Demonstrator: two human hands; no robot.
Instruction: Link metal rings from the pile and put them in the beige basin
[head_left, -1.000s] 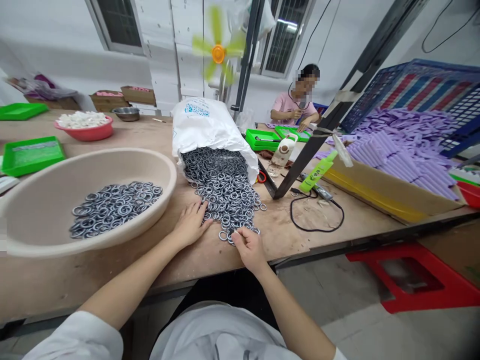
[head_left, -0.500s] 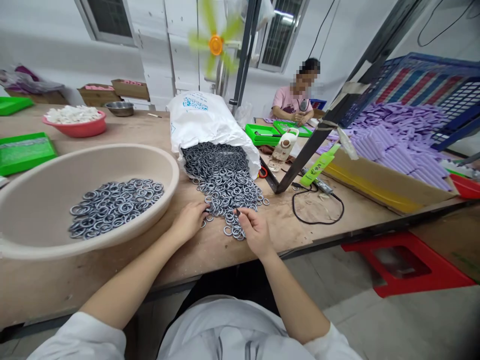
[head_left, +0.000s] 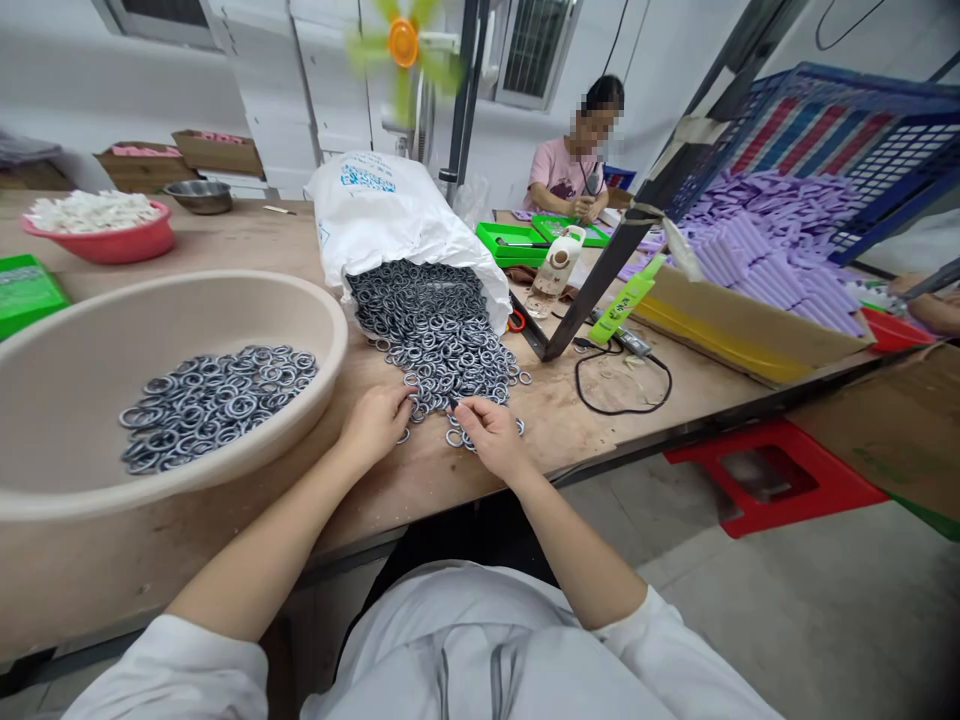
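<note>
A heap of grey rings (head_left: 457, 350) spills from the mouth of a white sack (head_left: 397, 215) onto the wooden table. At the heap's near left edge is my left hand (head_left: 375, 425), its fingers closed at the rings; what they pinch is too small to make out. My right hand (head_left: 491, 432) lies over the near right edge of the heap, thumb and forefinger pinched on a small dark piece. A few loose rings show beneath and beside it. To the left, a large beige basin (head_left: 334, 340) contains a pile of similar rings (head_left: 217, 405).
A slanted metal post (head_left: 592, 270) stands right of the sack, near a black cable (head_left: 622, 412) and a lime-green packet (head_left: 626, 305). Purple pieces (head_left: 757, 260) fill a box at right. Across the table sits a person in pink (head_left: 559, 170). A red stool (head_left: 772, 475) is below.
My right hand has moved slightly left, closer to my left hand, still pinching the small dark piece. My left hand stays by the heap's edge. The whole view has shifted a little.
</note>
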